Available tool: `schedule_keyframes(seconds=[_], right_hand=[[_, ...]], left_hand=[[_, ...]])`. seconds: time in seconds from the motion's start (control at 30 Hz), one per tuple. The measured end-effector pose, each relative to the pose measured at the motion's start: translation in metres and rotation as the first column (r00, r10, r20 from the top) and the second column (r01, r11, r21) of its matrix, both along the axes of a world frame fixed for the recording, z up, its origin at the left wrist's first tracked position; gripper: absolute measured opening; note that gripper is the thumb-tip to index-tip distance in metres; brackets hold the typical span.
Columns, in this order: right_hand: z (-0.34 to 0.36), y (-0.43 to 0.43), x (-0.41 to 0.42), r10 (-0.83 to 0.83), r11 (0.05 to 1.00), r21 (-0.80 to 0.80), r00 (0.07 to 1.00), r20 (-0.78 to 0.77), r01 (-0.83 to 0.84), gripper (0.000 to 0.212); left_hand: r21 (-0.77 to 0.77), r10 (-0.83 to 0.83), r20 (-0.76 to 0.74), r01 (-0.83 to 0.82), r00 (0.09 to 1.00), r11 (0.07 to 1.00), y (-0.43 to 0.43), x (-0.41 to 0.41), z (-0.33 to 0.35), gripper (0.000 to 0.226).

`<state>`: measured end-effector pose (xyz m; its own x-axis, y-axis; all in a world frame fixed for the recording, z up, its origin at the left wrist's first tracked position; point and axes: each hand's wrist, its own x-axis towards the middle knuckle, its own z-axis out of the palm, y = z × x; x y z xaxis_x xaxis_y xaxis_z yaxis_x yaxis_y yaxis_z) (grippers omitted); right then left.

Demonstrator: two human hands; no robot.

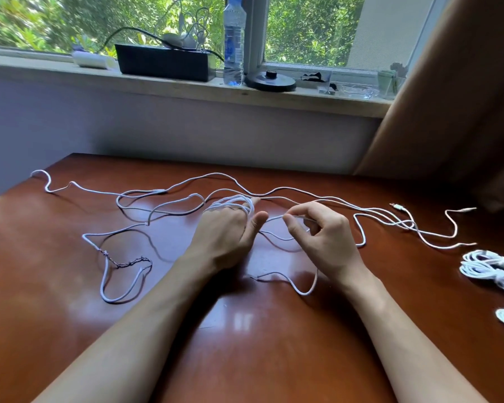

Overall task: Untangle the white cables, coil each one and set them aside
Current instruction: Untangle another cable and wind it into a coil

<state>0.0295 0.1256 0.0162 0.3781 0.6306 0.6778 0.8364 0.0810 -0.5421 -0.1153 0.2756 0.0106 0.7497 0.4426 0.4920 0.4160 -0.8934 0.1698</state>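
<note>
Loose white cables [163,193] sprawl across the brown table [56,286], crossing one another from the far left corner to the right side. My left hand [230,228] sits at the table's middle with several turns of white cable wound round its fingers. Just to its right, my right hand [320,231] pinches a strand of the same cable between thumb and forefinger. One cable at the left has a frayed, twisted stretch [122,261]. Two coiled white bundles [489,269] lie at the right edge.
A windowsill behind the table holds a black box [163,62], a water bottle [234,42], a round black base [269,80] and small clutter. A brown curtain [448,97] hangs at the right. Plug ends [397,206] lie at the far right of the table.
</note>
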Motion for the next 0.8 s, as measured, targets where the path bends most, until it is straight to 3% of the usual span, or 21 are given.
schedule_keyframes(seconds=[0.1, 0.23, 0.4, 0.5, 0.6, 0.7, 0.8], right_hand=[[0.001, 0.001, 0.003, -0.014, 0.998, 0.068, 0.998, 0.056, 0.011, 0.004], [0.000, 0.001, 0.006, 0.001, 0.995, 0.102, 0.998, 0.066, -0.008, 0.009], [0.001, 0.000, 0.008, -0.009, 0.996, 0.092, 1.000, 0.015, 0.008, 0.013], [-0.001, -0.001, 0.013, -0.054, 0.998, -0.018, 0.998, -0.034, 0.054, 0.011], [-0.004, -0.004, 0.022, -0.085, 0.992, -0.100, 0.996, -0.011, 0.083, 0.019], [-0.003, -0.005, 0.021, -0.039, 0.987, -0.158, 0.999, -0.035, 0.033, 0.039], [0.000, -0.006, 0.012, 0.031, 0.989, -0.142, 0.990, -0.137, -0.051, 0.025]], left_hand=[[-0.006, -0.023, -0.097, 0.022, 0.995, 1.000, -0.002, 0.001, -0.002, 0.089], [0.019, -0.019, -0.165, 0.023, 0.986, 1.000, 0.000, 0.004, -0.005, 0.069], [-0.014, -0.039, -0.105, 0.038, 0.994, 0.999, -0.006, 0.002, -0.001, 0.052], [-0.156, -0.068, -0.047, 0.060, 0.997, 0.986, -0.002, 0.002, -0.003, 0.058], [-0.272, -0.080, 0.043, 0.089, 0.996, 0.958, 0.002, 0.000, -0.006, 0.048], [-0.293, -0.055, 0.068, 0.072, 0.996, 0.954, 0.003, -0.002, -0.005, 0.051], [-0.245, -0.061, 0.031, 0.067, 0.998, 0.967, 0.005, -0.003, -0.004, 0.053]])
